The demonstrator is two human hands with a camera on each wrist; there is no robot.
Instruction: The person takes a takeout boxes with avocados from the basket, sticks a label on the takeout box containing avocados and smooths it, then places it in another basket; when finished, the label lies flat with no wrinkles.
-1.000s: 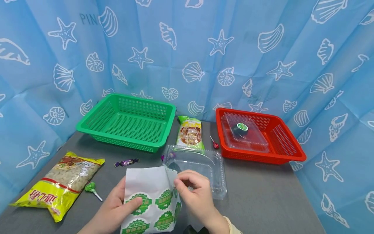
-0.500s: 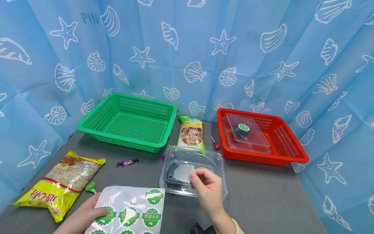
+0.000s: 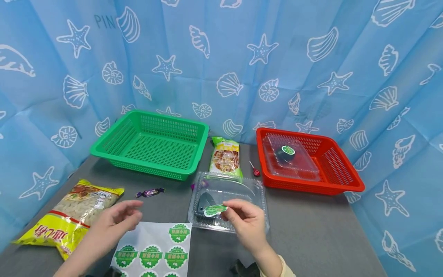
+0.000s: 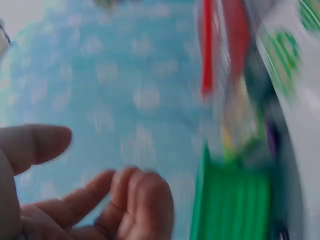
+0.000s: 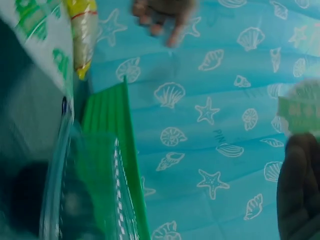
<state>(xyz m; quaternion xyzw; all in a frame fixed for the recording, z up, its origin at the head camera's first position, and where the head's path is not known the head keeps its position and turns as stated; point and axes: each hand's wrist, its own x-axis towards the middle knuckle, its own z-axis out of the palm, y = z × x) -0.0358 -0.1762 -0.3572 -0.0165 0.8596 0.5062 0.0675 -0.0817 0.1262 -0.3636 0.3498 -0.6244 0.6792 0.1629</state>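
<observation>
Between thumb and fingertips my right hand (image 3: 246, 223) pinches a round green-and-white sticker (image 3: 215, 210), which also shows at the right edge of the right wrist view. Under it lies a clear plastic clamshell box (image 3: 242, 188) with a dark object (image 3: 204, 204) seen through it. My left hand (image 3: 112, 227) hovers above the table with its fingers loosely bent and nothing in them. Just below that hand, a white sheet of stickers (image 3: 155, 246) lies near the table's front edge.
A green basket (image 3: 152, 169) stands back left. The red basket (image 3: 311, 188) at right holds another clear box (image 3: 288, 159) bearing a sticker. Around them lie a yellow bag (image 3: 65, 219), a snack bag (image 3: 225, 157), a purple wrapped candy (image 3: 150, 192) and a red lollipop (image 3: 255, 171).
My right hand has peeled a sticker from the sheet, carried it over the clear box and turned it printed side up. My left hand has lowered the sheet to the table and let go.
</observation>
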